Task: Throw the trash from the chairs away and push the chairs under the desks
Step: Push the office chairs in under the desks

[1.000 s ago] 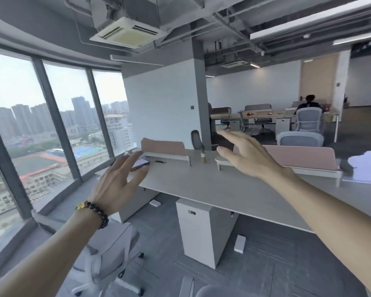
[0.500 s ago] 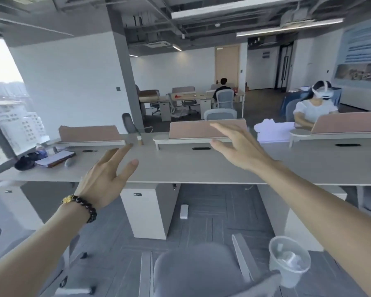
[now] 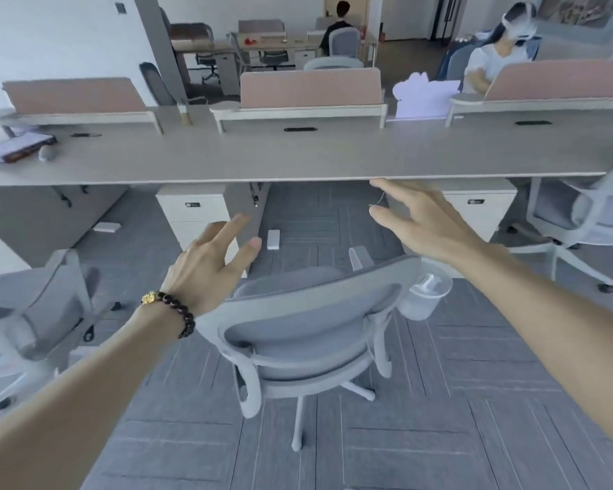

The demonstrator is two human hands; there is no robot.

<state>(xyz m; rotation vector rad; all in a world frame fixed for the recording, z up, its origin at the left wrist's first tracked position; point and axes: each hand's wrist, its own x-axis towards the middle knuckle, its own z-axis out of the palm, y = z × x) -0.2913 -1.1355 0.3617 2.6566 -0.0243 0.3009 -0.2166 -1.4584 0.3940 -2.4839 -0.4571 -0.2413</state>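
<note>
A: We're over a grey mesh-backed swivel chair with a curved white frame (image 3: 308,323), pulled out from the long pale matte bench (image 3: 298,157).

B: Our left hand (image 3: 209,267), beaded bracelet (image 3: 177,313) at the wrist, hangs above the backrest's left corner, fingers spread, gripping nothing.

A: Right hand (image 3: 425,221) too, loose and empty, fingers fanned just below the bench edge.

B: The trash: a clear, round plastic cup with a lid and straw (image 3: 425,295), just beside the backrest's right end. We can't tell what it rests on.

A: Ribbed grey carpet tiles (image 3: 439,401) below, and another grey chair (image 3: 577,221) sits off right.
</note>
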